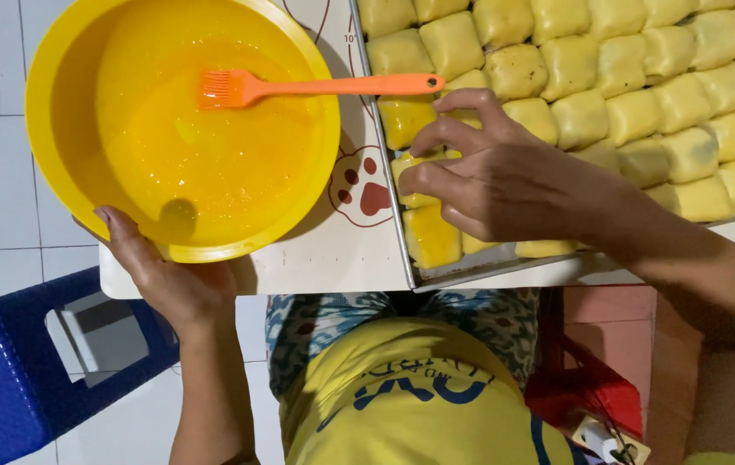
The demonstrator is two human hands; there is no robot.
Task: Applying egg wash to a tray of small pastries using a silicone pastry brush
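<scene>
The yellow bowl contains orange-yellow liquid and one orange silicone brush, its bristles in the liquid and its handle resting across the rim; the metal tray beside it holds several dozen yellow dough pieces in close rows. The left hand cups the bowl's near rim from below, fingers closed against the wall. The right hand lies palm-down over the tray's near-left corner, fingertips pinched on one dough piece.

One bowl, one brush, one tray.
</scene>
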